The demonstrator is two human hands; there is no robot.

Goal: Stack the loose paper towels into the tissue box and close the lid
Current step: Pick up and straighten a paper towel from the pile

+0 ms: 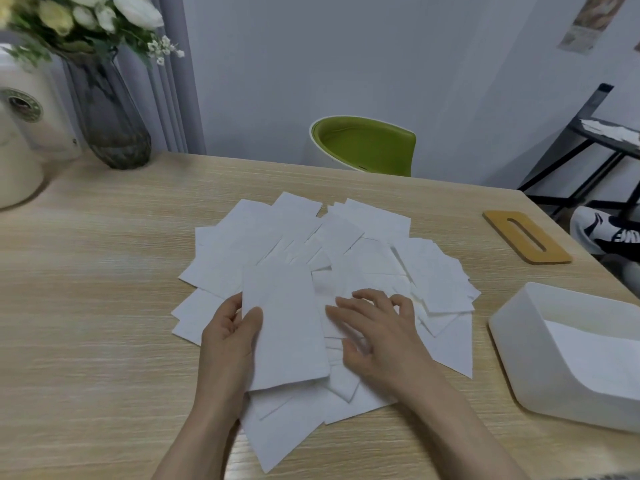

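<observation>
Two hands work our pile: our left hand (231, 336) pinches a folded paper towel (284, 327), thumb on top, while our right hand (375, 329) rests spread-fingered on the loose paper towels (346, 251) scattered mid-table (104, 271). Right of them sits the open tissue box (540, 362); farther back lies its wooden lid (526, 235).

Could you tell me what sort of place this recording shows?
Probably a home or small office room: a wooden table holds a glass vase of flowers, with a green chair and a dark metal shelf against a plain wall.
</observation>
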